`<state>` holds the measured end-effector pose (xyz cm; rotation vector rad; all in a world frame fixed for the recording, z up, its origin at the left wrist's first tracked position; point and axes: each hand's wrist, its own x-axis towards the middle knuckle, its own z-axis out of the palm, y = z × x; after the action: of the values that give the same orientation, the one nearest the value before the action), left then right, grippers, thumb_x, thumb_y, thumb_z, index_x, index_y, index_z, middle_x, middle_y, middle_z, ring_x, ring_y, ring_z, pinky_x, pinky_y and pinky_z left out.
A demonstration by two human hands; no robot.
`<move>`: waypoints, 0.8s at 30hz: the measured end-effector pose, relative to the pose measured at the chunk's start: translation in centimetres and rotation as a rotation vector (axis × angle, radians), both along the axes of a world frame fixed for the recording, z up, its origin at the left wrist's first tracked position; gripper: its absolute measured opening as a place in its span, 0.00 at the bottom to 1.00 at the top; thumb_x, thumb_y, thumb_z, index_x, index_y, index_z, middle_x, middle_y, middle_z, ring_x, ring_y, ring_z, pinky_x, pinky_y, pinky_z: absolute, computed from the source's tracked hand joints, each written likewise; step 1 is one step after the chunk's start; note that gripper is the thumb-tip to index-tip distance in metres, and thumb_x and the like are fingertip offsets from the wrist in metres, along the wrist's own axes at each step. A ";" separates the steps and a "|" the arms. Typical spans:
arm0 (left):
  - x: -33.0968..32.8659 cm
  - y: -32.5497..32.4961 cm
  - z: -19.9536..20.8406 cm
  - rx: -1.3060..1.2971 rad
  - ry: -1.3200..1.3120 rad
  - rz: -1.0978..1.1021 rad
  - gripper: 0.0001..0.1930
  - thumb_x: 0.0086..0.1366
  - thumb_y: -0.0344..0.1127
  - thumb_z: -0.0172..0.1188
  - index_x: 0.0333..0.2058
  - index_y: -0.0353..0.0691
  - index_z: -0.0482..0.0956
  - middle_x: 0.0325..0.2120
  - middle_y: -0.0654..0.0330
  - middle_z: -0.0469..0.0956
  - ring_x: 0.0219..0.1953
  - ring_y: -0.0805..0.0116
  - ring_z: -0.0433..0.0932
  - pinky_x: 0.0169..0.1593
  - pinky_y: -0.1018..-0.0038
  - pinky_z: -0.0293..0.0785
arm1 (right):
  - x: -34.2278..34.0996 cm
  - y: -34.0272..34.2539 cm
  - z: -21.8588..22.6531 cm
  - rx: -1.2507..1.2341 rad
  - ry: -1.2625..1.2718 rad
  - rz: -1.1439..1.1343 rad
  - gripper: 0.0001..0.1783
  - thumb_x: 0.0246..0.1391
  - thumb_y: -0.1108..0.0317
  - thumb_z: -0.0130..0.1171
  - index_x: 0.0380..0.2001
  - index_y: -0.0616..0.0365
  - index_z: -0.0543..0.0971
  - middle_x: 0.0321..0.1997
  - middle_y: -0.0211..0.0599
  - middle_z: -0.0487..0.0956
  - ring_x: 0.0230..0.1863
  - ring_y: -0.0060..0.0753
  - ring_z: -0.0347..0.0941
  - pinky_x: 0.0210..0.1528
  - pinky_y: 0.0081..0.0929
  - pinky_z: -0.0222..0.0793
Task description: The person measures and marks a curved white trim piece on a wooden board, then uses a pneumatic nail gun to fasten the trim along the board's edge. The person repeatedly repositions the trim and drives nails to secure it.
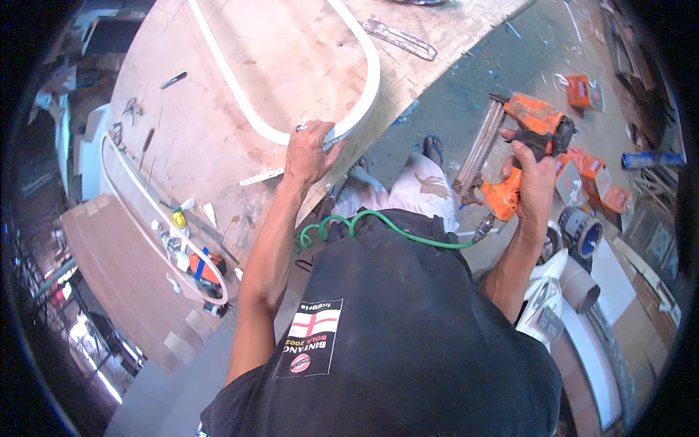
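Note:
My left hand (pixel 309 154) is closed over the rounded near end of a white loop-shaped frame (pixel 370 76), which lies on the wooden worktable (pixel 196 116). In my right hand (pixel 535 175) is an orange pneumatic nail gun (pixel 535 113), held by its black grip out to the right of the table, apart from the frame. Its long metal magazine (pixel 480 146) slants down on the left side of the tool. A green coiled air hose (pixel 393 220) runs from the gun's fitting across my waist.
A worn metal tool (pixel 400 40) lies by the table's right edge, and a dark pen-like piece (pixel 173 80) lies at left. Another white loop frame (pixel 138 193) leans beside small bottles and an orange tool (pixel 206 267). Orange boxes (pixel 585 93) and a paint bucket (pixel 580 233) stand at right.

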<state>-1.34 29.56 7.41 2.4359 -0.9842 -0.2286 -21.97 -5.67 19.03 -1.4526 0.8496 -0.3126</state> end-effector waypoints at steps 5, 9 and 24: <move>-0.6 -1.0 -0.2 -0.046 -0.021 0.051 0.16 0.57 0.40 0.74 0.43 0.42 0.86 0.37 0.52 0.85 0.43 0.51 0.83 0.51 0.55 0.74 | -1.2 5.6 1.8 0.031 -0.042 -0.051 0.24 0.65 0.72 0.60 0.63 0.63 0.75 0.50 0.37 0.88 0.23 0.19 0.74 0.25 0.22 0.73; -1.5 -1.8 -0.1 -0.103 -0.071 0.127 0.16 0.58 0.44 0.74 0.42 0.44 0.87 0.35 0.56 0.84 0.41 0.54 0.83 0.50 0.54 0.70 | -1.4 8.2 2.1 0.064 -0.023 -0.039 0.23 0.65 0.73 0.59 0.63 0.62 0.74 0.51 0.38 0.86 0.23 0.20 0.74 0.25 0.23 0.74; -1.7 -2.7 -0.3 -0.065 -0.219 0.134 0.15 0.60 0.44 0.74 0.43 0.47 0.89 0.32 0.60 0.84 0.37 0.56 0.83 0.50 0.56 0.70 | -0.3 8.8 4.1 -0.017 -0.018 0.062 0.25 0.66 0.73 0.58 0.65 0.64 0.71 0.52 0.42 0.86 0.22 0.19 0.72 0.27 0.21 0.71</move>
<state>-3.01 26.89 7.10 2.4924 -0.8976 0.1176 -22.26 3.16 23.16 -1.4866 0.7877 -0.2866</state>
